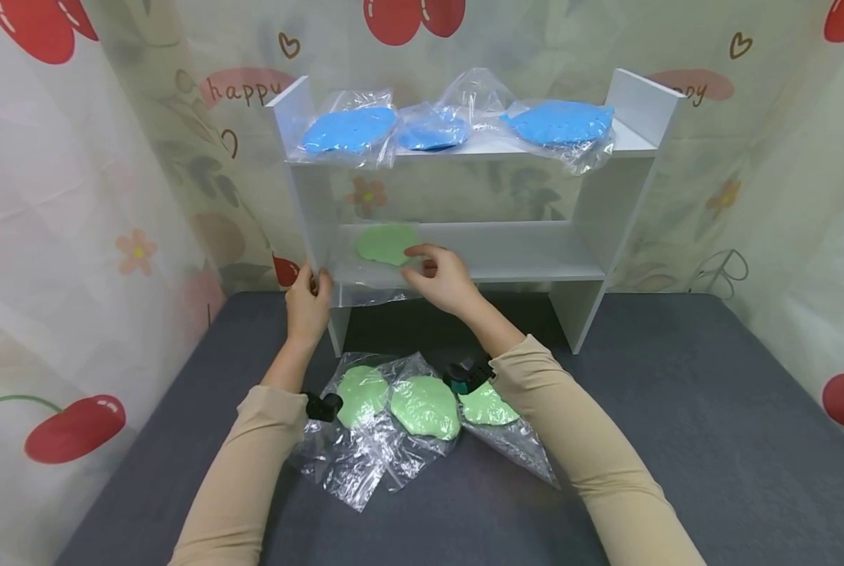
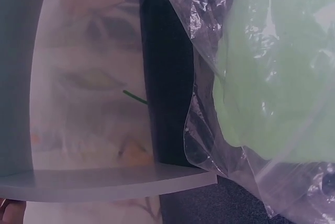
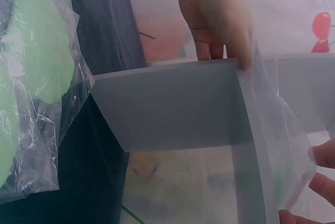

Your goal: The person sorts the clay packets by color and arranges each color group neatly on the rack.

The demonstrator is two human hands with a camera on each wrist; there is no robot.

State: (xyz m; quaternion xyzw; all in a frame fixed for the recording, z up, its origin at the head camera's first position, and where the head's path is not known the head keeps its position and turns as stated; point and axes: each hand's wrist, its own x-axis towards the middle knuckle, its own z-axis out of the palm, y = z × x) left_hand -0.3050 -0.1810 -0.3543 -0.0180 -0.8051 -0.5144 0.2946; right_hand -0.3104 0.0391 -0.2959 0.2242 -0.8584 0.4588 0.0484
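Observation:
On the middle board of the white shelf (image 1: 521, 251) lies a clear plastic bag with a flat green piece (image 1: 387, 244) inside. My right hand (image 1: 446, 279) pinches the right side of this bag with thumb and fingers. In the right wrist view, the bag (image 3: 288, 150) hangs over the board's front edge beside my right fingertips (image 3: 320, 182). My left hand (image 1: 307, 306) grips the shelf's left side panel, thumb at the front edge. From the right wrist view, the left hand (image 3: 214, 14) shows with its fingers partly hidden behind the panel.
Three clear bags with green pieces (image 1: 425, 407) lie on the dark table (image 1: 677, 440) before the shelf, below my forearms. Along the top board rest several clear bags with blue pieces (image 1: 351, 130). A printed cloth (image 1: 139, 141) hangs behind and at the sides.

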